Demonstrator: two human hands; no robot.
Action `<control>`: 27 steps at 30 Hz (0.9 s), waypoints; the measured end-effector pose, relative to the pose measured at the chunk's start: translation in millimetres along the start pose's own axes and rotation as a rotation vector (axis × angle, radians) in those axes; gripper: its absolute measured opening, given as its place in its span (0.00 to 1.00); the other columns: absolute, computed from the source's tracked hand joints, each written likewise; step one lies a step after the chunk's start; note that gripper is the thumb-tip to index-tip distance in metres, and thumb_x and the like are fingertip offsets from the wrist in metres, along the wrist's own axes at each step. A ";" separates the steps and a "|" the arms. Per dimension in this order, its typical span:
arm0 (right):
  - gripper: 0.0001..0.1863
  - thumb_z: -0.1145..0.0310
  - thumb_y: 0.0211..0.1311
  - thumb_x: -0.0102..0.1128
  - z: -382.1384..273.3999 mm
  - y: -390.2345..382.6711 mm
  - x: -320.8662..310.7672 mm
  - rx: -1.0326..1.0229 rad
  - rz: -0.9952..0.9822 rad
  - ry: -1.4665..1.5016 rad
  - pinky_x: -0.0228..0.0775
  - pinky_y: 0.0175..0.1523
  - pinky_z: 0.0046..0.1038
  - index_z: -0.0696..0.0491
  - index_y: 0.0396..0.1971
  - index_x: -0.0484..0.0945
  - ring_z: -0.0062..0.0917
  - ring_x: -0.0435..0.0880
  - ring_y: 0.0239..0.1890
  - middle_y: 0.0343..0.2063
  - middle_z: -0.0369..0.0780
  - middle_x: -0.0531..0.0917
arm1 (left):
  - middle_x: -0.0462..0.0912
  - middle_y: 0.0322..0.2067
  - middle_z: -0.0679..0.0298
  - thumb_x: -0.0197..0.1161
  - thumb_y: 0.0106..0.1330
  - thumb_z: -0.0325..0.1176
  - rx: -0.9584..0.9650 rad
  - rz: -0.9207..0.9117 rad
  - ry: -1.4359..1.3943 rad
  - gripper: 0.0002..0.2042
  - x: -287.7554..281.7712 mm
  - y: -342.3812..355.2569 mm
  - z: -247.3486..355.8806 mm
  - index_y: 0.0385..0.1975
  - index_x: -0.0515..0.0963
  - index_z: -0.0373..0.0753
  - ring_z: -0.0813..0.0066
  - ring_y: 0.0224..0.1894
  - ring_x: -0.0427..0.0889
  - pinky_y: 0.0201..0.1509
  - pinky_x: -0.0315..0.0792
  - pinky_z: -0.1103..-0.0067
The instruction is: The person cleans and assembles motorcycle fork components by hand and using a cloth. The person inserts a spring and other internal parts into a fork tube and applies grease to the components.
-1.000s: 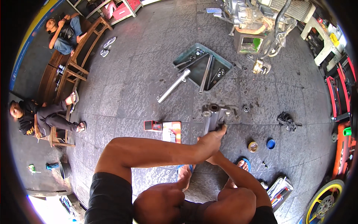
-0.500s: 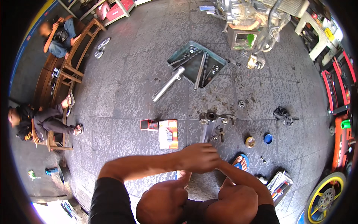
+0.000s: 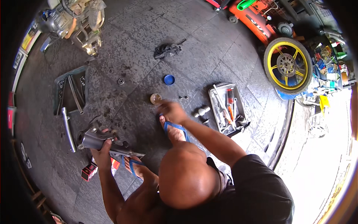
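Observation:
My left hand (image 3: 102, 152) grips a grey metal fork clamp assembly (image 3: 91, 139), its thumb along the side and fingers around the far side. The piece is held tilted off the floor, with one long end reaching toward my left foot. My right hand (image 3: 173, 112) hangs over the floor beside a small open tub of brownish paste (image 3: 155, 98). Motion smears its fingers, so whether it holds anything is unclear. Beyond the tub lies a round blue lid (image 3: 169, 80). Small metal parts (image 3: 184, 98) rest to the right of the tub.
A tool tray (image 3: 241, 108) sits at the right, near a yellow wheel (image 3: 287, 65). At the left are a green parts tray (image 3: 86, 86) and a silver fork tube (image 3: 68, 130). A box (image 3: 88, 171) lies below my left hand. A dark rag (image 3: 167, 51) lies farther off.
The view has swung to the right. My hands, together before, are now apart: the left has hold of the fork clamp assembly, and the right has gone out toward the paste tub.

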State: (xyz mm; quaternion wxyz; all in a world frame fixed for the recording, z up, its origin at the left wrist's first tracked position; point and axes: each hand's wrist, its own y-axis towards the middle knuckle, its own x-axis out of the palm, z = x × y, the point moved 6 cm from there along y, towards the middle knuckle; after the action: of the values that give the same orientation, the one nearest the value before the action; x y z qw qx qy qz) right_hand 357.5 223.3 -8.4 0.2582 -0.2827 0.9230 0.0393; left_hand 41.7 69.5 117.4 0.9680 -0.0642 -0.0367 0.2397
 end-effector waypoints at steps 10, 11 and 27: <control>0.42 0.45 0.55 0.65 211.1 -362.9 -251.1 1.249 0.681 -0.703 0.65 0.64 0.49 0.42 0.70 0.62 0.54 0.68 0.63 0.61 0.52 0.67 | 0.75 0.60 0.51 0.66 0.60 0.28 0.071 0.016 0.053 0.34 -3.4 -24.2 2.7 0.67 0.61 0.30 0.62 0.57 0.78 0.65 0.69 0.67; 0.43 0.43 0.53 0.67 227.9 -381.8 -246.5 1.215 0.531 -0.604 0.66 0.63 0.49 0.41 0.69 0.64 0.53 0.70 0.62 0.61 0.53 0.68 | 0.74 0.60 0.51 0.66 0.60 0.29 0.089 0.019 0.033 0.34 -3.9 -27.2 3.6 0.67 0.61 0.31 0.64 0.57 0.78 0.64 0.71 0.67; 0.31 0.48 0.60 0.65 -171.0 -79.6 -181.9 -0.222 0.424 -0.026 0.69 0.56 0.34 0.64 0.48 0.79 0.31 0.79 0.49 0.45 0.44 0.82 | 0.85 0.35 0.69 0.70 0.60 0.31 -0.028 -0.097 0.013 0.17 9.2 -38.3 25.0 0.50 0.82 0.40 0.84 0.38 0.79 0.46 0.74 0.79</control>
State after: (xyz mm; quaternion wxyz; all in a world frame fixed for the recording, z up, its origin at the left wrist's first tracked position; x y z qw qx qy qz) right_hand 451.6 210.6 235.9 0.2235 -0.1087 0.9482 0.1976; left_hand 64.9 42.9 147.9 0.9777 -0.0775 -0.0369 0.1914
